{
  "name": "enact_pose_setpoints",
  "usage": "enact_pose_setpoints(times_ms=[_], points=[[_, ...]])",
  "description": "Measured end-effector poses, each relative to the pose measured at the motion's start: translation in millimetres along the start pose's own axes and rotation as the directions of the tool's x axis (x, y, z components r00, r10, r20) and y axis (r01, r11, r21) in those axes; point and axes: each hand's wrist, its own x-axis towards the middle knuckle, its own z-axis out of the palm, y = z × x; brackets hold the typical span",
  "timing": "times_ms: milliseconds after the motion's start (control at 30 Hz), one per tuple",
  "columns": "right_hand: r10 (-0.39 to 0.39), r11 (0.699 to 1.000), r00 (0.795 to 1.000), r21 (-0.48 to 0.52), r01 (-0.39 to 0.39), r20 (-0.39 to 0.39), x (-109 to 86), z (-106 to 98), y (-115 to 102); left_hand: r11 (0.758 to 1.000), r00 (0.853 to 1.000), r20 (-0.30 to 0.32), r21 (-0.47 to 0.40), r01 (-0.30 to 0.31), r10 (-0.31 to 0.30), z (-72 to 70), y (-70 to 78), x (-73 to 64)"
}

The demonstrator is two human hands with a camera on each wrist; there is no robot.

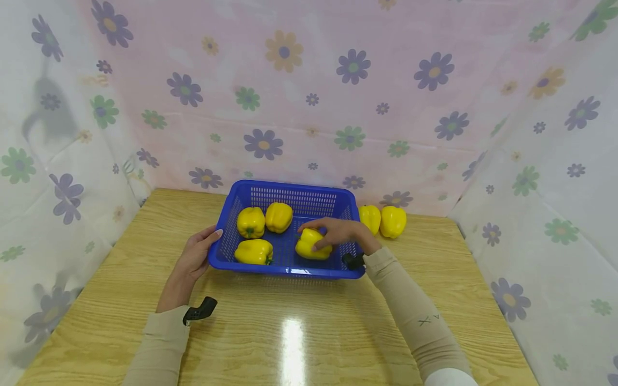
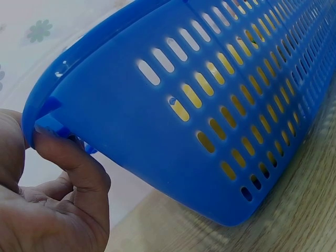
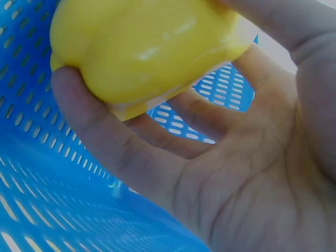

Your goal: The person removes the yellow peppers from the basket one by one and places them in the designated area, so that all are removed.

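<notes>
A blue perforated plastic basket [image 1: 289,271] stands on the wooden table, its left rim gripped by my left hand [image 1: 195,254]. In the left wrist view the fingers [image 2: 79,163] curl under the basket's rim, near a corner. My right hand [image 1: 344,231] is inside the basket's right half and holds a yellow bell pepper [image 1: 309,245]. Seen from the right wrist, thumb and fingers [image 3: 100,121] wrap around that pepper [image 3: 147,52]. The left half of the basket contains three more yellow bell peppers: one at the back [image 1: 279,217], one at the left [image 1: 250,222] and one in front [image 1: 254,251].
Two yellow bell peppers [image 1: 393,222] rest on the table [image 1: 415,300] just right of the basket, one partly behind its edge. Flower-patterned cloth [image 1: 309,118] hangs behind the table and along both sides. A black wrist camera [image 1: 200,310] is strapped to the left sleeve.
</notes>
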Motion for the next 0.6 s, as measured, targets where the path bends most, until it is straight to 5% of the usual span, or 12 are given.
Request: enact_pose_setpoints(times_ms=[600], points=[[-0.087, 0.996, 0.993, -0.041, 0.084, -0.08, -25.4, -10, -11, 0.999, 1.0, 0.01, -0.033, 0.002, -0.001, 1.0, 0.1, -1.1]])
